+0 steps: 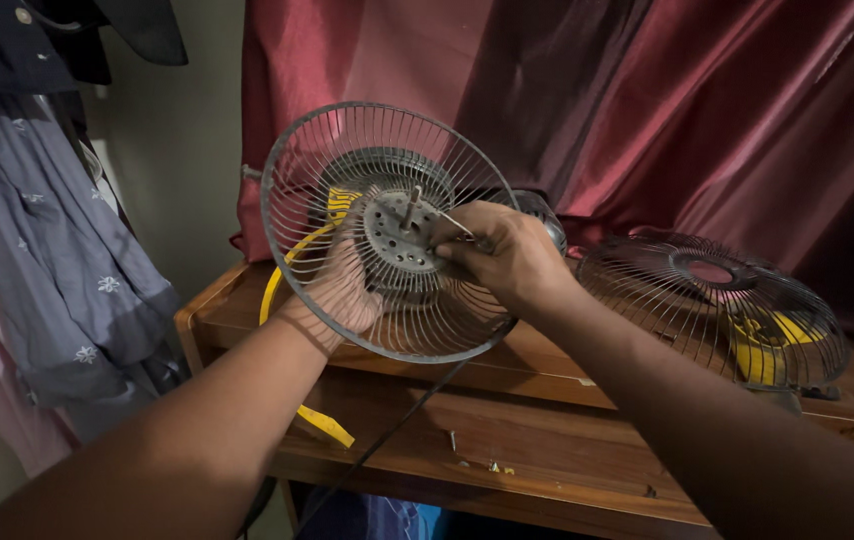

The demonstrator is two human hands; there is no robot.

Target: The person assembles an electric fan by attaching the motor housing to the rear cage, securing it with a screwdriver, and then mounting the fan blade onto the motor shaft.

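A round grey wire fan guard (292, 170) with a perforated metal hub and a bare motor shaft (412, 205) at its centre is tilted up in front of me. My left hand (339, 290) is behind the wires and grips the guard from the back, low on its left side. My right hand (507, 255) is in front of the hub's right side, fingers pinched on a small thin metal part (457, 226). A yellow fan body (282, 275) shows behind the guard.
A wooden table (507, 440) with a lower ledge stands below. A second wire guard (717, 300) lies on its right over yellow parts. A black cable (387, 435) hangs down. Red curtain behind; clothes hang at the left.
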